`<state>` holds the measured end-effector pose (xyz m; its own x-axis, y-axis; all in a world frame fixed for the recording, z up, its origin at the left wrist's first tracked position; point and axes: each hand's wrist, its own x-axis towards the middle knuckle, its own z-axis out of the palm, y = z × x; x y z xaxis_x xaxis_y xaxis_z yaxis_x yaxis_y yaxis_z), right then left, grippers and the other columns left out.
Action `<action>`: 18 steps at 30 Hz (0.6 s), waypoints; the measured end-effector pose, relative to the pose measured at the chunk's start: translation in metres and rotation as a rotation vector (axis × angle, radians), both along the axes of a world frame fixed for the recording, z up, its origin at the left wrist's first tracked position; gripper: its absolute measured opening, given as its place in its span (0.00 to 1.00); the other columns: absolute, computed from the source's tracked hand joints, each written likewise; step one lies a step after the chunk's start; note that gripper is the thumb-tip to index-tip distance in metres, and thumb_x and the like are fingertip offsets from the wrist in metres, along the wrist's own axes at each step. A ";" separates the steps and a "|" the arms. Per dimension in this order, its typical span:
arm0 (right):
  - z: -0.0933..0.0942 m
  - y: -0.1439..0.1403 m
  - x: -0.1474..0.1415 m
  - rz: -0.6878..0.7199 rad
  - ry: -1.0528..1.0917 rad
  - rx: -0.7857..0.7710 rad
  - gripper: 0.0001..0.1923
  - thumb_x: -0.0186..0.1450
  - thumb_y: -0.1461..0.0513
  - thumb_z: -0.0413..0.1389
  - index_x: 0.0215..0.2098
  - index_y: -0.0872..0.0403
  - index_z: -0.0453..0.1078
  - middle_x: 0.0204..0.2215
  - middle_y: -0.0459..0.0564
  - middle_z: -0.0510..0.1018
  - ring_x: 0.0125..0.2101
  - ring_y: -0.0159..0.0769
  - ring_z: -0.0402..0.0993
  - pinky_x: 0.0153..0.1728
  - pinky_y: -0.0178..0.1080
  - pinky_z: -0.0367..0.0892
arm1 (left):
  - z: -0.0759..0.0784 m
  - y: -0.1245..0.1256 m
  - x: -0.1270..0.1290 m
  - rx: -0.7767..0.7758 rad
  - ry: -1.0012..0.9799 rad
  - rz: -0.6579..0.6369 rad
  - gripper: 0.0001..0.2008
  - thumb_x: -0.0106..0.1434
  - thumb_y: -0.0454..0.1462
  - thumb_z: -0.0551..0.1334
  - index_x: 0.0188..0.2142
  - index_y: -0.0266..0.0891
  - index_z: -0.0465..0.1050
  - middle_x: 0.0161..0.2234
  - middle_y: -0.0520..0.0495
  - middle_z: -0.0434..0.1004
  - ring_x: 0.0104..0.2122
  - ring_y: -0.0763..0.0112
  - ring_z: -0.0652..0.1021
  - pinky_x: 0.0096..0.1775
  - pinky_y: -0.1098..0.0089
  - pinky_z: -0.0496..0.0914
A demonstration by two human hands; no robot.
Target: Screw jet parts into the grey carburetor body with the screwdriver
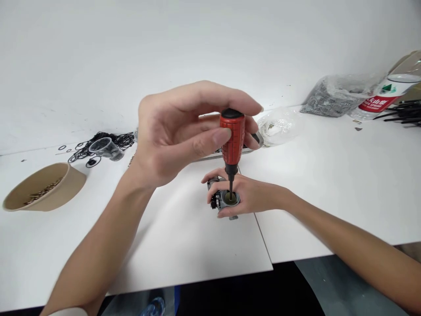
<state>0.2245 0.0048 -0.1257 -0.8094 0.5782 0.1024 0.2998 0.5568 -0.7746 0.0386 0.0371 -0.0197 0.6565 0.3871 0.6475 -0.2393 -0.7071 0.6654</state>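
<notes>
My left hand [177, 131] pinches the red handle of a screwdriver [233, 140] between thumb and fingertips, holding it upright. Its dark shaft points down into the round opening of a small grey metal part [226, 201] that sits on the white table [329, 184]. My right hand [253, 195] wraps around that part from the right and steadies it on the tabletop. The tip of the screwdriver is hidden inside the opening.
A tan paper bowl [46, 186] with small brass pieces stands at the left. Behind it lie black rubber rings [98, 142] and a small clear cup [105, 148]. A metal tray [253, 147], plastic bags [335, 96] and a bottle [384, 98] sit at the back right.
</notes>
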 end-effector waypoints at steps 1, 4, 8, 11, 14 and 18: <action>0.000 0.000 0.000 -0.001 0.000 -0.001 0.14 0.62 0.55 0.64 0.46 0.47 0.73 0.61 0.49 0.61 0.58 0.44 0.60 0.63 0.50 0.56 | 0.000 0.001 0.000 0.011 0.004 0.001 0.14 0.61 0.31 0.66 0.48 0.39 0.77 0.41 0.51 0.79 0.39 0.56 0.83 0.39 0.56 0.82; 0.000 0.000 -0.001 -0.004 -0.010 -0.003 0.14 0.62 0.55 0.64 0.46 0.47 0.73 0.61 0.49 0.61 0.58 0.44 0.60 0.63 0.50 0.55 | -0.004 0.002 0.004 0.026 -0.070 0.044 0.15 0.56 0.32 0.70 0.44 0.39 0.78 0.40 0.52 0.79 0.36 0.58 0.84 0.37 0.60 0.82; -0.001 0.000 0.000 -0.005 -0.012 0.006 0.15 0.62 0.55 0.64 0.46 0.47 0.73 0.61 0.49 0.61 0.58 0.44 0.59 0.63 0.50 0.55 | -0.006 -0.001 0.006 -0.046 -0.110 0.071 0.16 0.58 0.31 0.69 0.47 0.35 0.77 0.38 0.48 0.80 0.36 0.56 0.84 0.36 0.60 0.83; -0.001 0.000 0.000 -0.003 -0.005 0.015 0.14 0.62 0.55 0.64 0.46 0.46 0.73 0.61 0.48 0.61 0.58 0.44 0.59 0.64 0.51 0.54 | -0.003 -0.002 0.003 -0.091 -0.031 0.092 0.16 0.60 0.34 0.68 0.48 0.36 0.77 0.38 0.49 0.80 0.39 0.53 0.83 0.39 0.52 0.82; -0.001 0.000 0.000 -0.003 -0.005 0.012 0.14 0.62 0.55 0.64 0.46 0.47 0.73 0.61 0.49 0.61 0.58 0.44 0.59 0.64 0.50 0.54 | 0.000 -0.001 0.001 -0.030 -0.002 0.093 0.14 0.60 0.36 0.68 0.46 0.38 0.78 0.40 0.49 0.80 0.39 0.55 0.83 0.40 0.54 0.82; 0.000 0.000 0.000 -0.002 -0.012 0.002 0.15 0.62 0.55 0.64 0.46 0.47 0.73 0.61 0.50 0.61 0.59 0.44 0.59 0.63 0.50 0.55 | -0.002 -0.002 0.002 0.096 -0.051 0.107 0.14 0.58 0.36 0.70 0.44 0.42 0.79 0.40 0.52 0.80 0.33 0.65 0.83 0.34 0.66 0.82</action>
<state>0.2244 0.0049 -0.1257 -0.8097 0.5793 0.0939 0.3099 0.5580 -0.7698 0.0404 0.0347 -0.0212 0.5805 0.3876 0.7161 -0.1910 -0.7901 0.5825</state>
